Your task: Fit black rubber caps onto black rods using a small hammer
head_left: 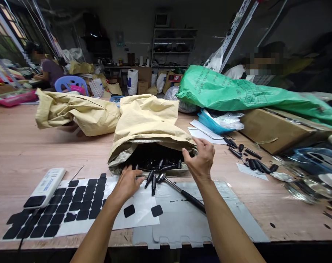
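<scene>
A yellow woven sack [149,124] lies on the table with its mouth towards me. Its dark inside holds many black tube-shaped parts [166,167], and several have spilled over the lower lip. My left hand [127,184] is at the left of the lip, fingers stretched out beside the spilled parts. At the right corner of the mouth is my right hand [201,159], thumb and fingers apart around the sack's edge; whether it touches the cloth is unclear. A hammer [188,195] with a black handle lies between my forearms, its metal head near the parts.
Black square pads [83,202] on white sheets and a white power strip [45,188] lie at left. Another yellow sack [80,111] stands behind. Loose black parts [255,164], a cardboard box [275,131] and a green sack [226,91] are right. Two people sit further back.
</scene>
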Demonstrator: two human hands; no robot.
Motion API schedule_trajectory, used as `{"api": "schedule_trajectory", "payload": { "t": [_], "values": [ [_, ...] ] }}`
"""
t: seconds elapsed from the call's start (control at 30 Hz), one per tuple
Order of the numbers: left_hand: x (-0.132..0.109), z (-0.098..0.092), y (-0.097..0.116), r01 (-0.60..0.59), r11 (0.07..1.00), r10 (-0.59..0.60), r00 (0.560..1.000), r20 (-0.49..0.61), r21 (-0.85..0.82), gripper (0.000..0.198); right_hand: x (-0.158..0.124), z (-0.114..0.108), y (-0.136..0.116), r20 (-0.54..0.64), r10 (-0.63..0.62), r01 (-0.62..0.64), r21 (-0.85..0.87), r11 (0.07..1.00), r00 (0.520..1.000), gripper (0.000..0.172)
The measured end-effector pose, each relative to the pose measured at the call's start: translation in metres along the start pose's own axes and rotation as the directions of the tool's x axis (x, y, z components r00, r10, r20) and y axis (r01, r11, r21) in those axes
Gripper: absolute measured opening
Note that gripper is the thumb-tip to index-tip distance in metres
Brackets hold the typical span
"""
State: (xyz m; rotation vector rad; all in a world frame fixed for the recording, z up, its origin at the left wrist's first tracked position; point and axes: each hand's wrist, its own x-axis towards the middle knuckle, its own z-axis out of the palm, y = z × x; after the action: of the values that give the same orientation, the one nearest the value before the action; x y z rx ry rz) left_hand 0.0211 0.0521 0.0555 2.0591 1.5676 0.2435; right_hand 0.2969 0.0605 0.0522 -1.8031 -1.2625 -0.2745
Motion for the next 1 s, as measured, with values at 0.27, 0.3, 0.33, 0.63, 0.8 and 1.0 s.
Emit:
{"api": "schedule_trajectory", "payload": {
  "t": [0.27, 0.3, 0.33, 0.63, 0.8, 1.0],
  "values": [
    [-0.007, 0.009, -0.008, -0.113, 0.977, 0.191, 0.842, -0.505, 0.182, 0.039, 0.005, 0.03, 0.036, 0.386, 0.225, -0.232, -0.027, 0.972, 0.895, 0.041],
    [-0.002, 0.011, -0.011, -0.091, 0.972, 0.196, 0.824, -0.531, 0.218, 0.045, 0.0, 0.031, 0.036, 0.378, 0.199, -0.203, -0.031, 0.979, 0.904, 0.035],
    [0.005, 0.013, -0.014, -0.057, 0.97, 0.178, 0.828, -0.532, 0.237, 0.052, -0.005, 0.031, 0.035, 0.362, 0.179, -0.176, -0.043, 0.984, 0.915, 0.031],
    [0.073, 0.004, -0.069, 0.095, 0.986, -0.046, 0.944, -0.327, 0.137, 0.06, -0.038, 0.025, 0.024, 0.299, 0.139, -0.108, -0.116, 0.987, 0.944, 0.021],
    [0.061, 0.005, -0.078, -0.055, 0.995, 0.09, 0.875, -0.476, 0.087, 0.051, -0.042, 0.025, 0.019, 0.277, 0.162, -0.135, -0.115, 0.984, 0.947, 0.021],
    [0.005, 0.036, -0.054, -0.255, 0.963, 0.246, 0.684, -0.687, 0.09, 0.025, -0.076, -0.016, 0.011, -0.003, -0.07, 0.068, -0.155, 0.986, 0.998, 0.054]
  ]
}}
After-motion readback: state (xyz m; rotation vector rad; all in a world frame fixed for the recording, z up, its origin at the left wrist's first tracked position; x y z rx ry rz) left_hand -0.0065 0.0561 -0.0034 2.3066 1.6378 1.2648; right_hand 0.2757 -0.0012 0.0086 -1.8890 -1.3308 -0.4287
